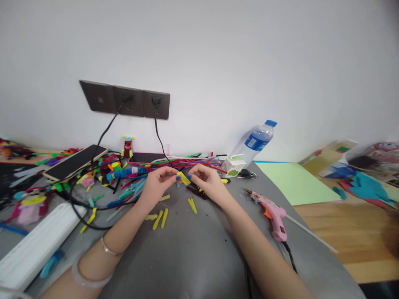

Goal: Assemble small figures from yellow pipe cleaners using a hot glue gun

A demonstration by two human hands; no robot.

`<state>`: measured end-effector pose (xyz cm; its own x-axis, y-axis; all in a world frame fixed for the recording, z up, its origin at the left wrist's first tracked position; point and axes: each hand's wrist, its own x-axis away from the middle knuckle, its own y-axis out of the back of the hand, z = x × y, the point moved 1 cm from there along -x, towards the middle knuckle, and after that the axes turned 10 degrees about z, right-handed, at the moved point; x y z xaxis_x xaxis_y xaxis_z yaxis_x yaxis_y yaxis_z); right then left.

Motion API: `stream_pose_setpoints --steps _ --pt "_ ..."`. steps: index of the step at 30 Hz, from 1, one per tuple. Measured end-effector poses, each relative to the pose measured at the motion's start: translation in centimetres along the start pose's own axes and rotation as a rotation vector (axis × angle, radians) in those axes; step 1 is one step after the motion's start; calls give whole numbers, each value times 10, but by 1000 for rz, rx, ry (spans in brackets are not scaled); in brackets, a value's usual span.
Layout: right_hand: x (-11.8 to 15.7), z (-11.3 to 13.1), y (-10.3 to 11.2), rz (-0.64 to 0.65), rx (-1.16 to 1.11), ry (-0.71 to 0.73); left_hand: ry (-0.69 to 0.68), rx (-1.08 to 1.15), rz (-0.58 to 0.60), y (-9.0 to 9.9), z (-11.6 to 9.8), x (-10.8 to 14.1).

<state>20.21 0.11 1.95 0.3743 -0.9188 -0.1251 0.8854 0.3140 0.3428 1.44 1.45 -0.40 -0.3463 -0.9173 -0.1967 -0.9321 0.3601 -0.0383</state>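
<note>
Pinches yellow chenille piece (184, 178) with left hand (158, 185) and right hand (208, 181), likely for control; has loose yellow strips (164, 219) nearby, presumably for reach.

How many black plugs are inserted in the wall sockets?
2. One black plug sits in the middle socket panel; the second plug sits in the right socket panel. Neither is hidden.

Yellow piece (184, 178) partly covered by left hand (159, 185) and right hand (209, 180); exact shape too small to tell. Right hand also blocks some dark brown strands (196, 192). Bottle (259, 139) base hidden behind carton (233, 167). White bar (40, 245) runs off left edge. Far-right clutter (385, 155) blurred, cropped.
</note>
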Motion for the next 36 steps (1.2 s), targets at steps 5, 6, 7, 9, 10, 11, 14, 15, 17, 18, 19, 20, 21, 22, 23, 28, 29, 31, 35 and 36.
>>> stream_pose_setpoints --steps 5,6,7,9,10,11,14,15,17,18,19,20,21,22,23,28,29,31,35,36 --pt "0 1 3 -37 40 18 -12 -21 6 0 0 0" --pt "0 1 2 -34 59 16 -15 -30 4 0 0 0" --pt "0 1 2 -29 73 15 -17 -39 1 0 0 1" --pt "0 0 0 -18 83 16 -20 -58 1 1 0 1" --pt "0 0 -1 -14 84 14 -24 -68 1 1 0 1" --pt "0 0 -1 -10 85 10 -29 -78 3 2 0 1" --pt "0 -2 -2 5 85 -11 -38 -95 11 2 0 1" --pt "0 -2 -3 14 81 -18 -39 -96 12 1 0 1" --pt "0 -2 -4 30 67 -33 -37 -90 17 1 0 1" --pt "0 -2 -4 32 62 -38 -36 -83 18 1 1 1" --pt "0 -1 -4 30 58 -39 -35 -73 22 1 1 0" --pt "0 0 -4 26 54 -38 -34 -61 28 1 2 0" --pt "0 0 -5 23 48 -38 -32 -48 32 1 2 0" --pt "0 1 -5 21 40 -41 -31 -35 37 1 3 -1" --pt "0 1 -4 21 30 -46 -31 -24 41 1 3 -1" --pt "-1 1 -4 40 -21 -76 -29 3 53 1 4 -1" --pt "-1 0 -4 44 -24 -76 -28 5 53 1 4 -1" --pt "-1 -1 -5 46 -24 -66 -27 0 54 1 4 -1" --pt "0 -2 -6 48 -13 -20 -25 -56 59 2 4 -1" --pt "0 -2 -7 51 -9 -14 -28 -72 57 2 4 -1"
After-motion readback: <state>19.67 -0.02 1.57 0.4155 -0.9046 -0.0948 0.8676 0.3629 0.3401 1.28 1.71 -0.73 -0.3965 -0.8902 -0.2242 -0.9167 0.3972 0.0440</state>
